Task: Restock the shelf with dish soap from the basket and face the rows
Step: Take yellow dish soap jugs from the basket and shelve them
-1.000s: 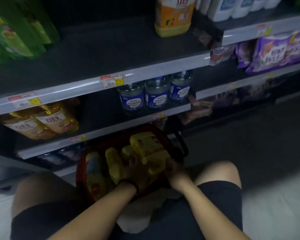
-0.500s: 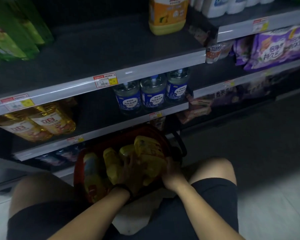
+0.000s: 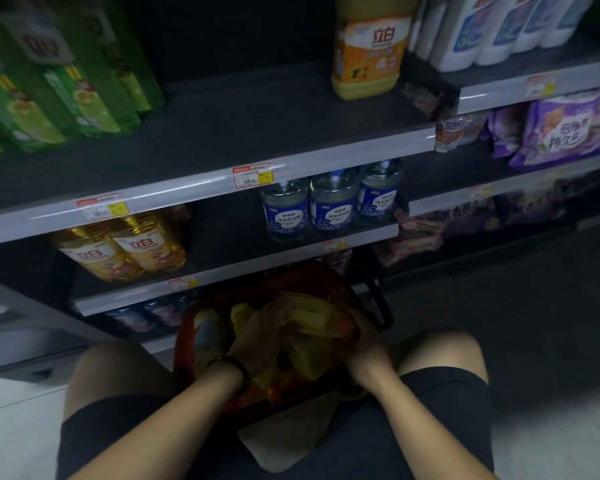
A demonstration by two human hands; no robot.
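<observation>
single head view, angled down-forward, close above basket (image 3: 183,344), facing shelf (image 3: 257,126)

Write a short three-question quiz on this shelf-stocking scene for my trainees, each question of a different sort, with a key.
1. Fill in: the left hand and the right hand both hold a ____ dish soap bottle inside the red basket.
2. How many blue-labelled clear bottles show in the front row on the shelf just above the red basket? A two, B three, C five.
3. True or false: the red basket holds only one bottle.
Key: 1 yellow; 2 B; 3 false.
</observation>
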